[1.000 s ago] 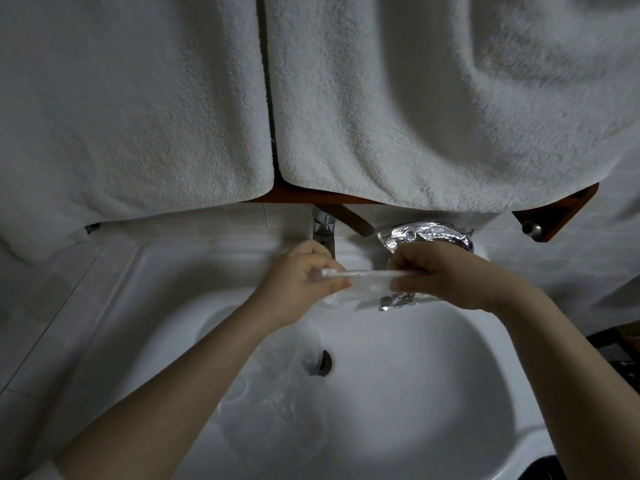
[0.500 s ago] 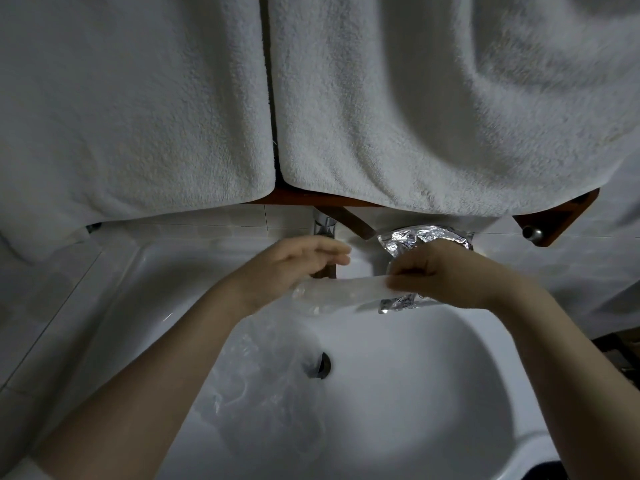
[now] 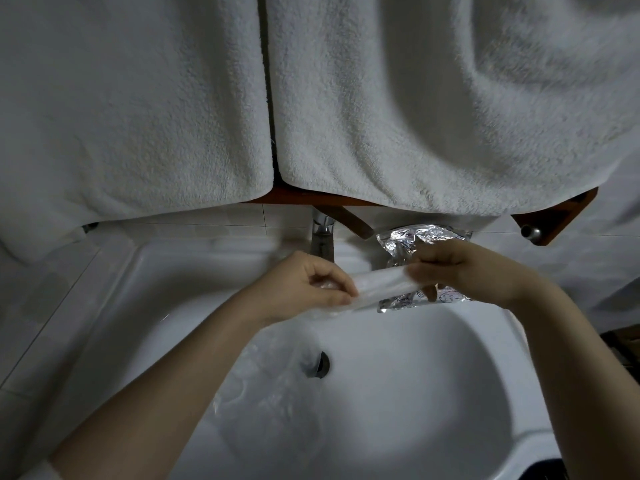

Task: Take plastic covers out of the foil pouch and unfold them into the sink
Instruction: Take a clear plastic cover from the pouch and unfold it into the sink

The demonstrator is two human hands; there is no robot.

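Now, step in hand: you are drawing a folded plastic cover (image 3: 379,284) out of the foil pouch (image 3: 408,242), stretched as a narrow strip above the sink's (image 3: 166,285) back rim, just in front of the tap (image 3: 322,239).

Left hand (image 3: 304,289): your fingers curl round the strip's near end, thumb and forefinger pinching it, just left of the tap.

Right hand (image 3: 460,268): your fingers are clenched on both the strip's far end and the crumpled pouch, just right of the tap; how far the cover is clear of the pouch mouth I cannot tell.

Already done: an opened cover (image 3: 273,386) appears to lie in the basin, spread over the drain (image 3: 318,365), well in front of the tap.

Next move, as I judge it: free the strip fully from the pouch, then find a loose edge and pull the folds apart over the basin. Thin film clings, so a light, spreading pull should serve better than a tug.

Other things: two white towels (image 3: 415,98) hang above the tap.
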